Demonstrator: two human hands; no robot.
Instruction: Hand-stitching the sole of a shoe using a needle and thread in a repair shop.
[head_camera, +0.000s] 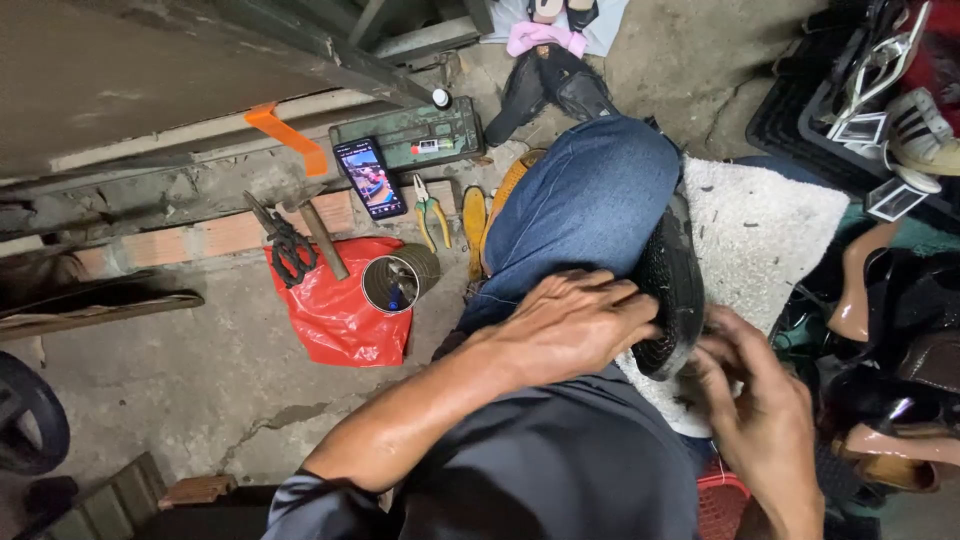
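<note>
A black shoe (668, 290) rests sole-up on my blue-jeaned knee (590, 200). My left hand (570, 325) lies over the shoe's near side, fingers curled onto its edge and pressing it against the knee. My right hand (755, 400) sits just right of the shoe's heel end, fingers bent toward the sole; whether it pinches anything small is hidden. A white fuzzy cloth (760, 230) lies under and behind the shoe.
On the concrete floor to the left are a red plastic bag (340, 310), a tin can (392, 283), scissors (288, 245), a hammer (322, 238), pliers (432, 212), a phone (370, 177) and a green metal box (410, 135). Piled shoes (900, 300) crowd the right side.
</note>
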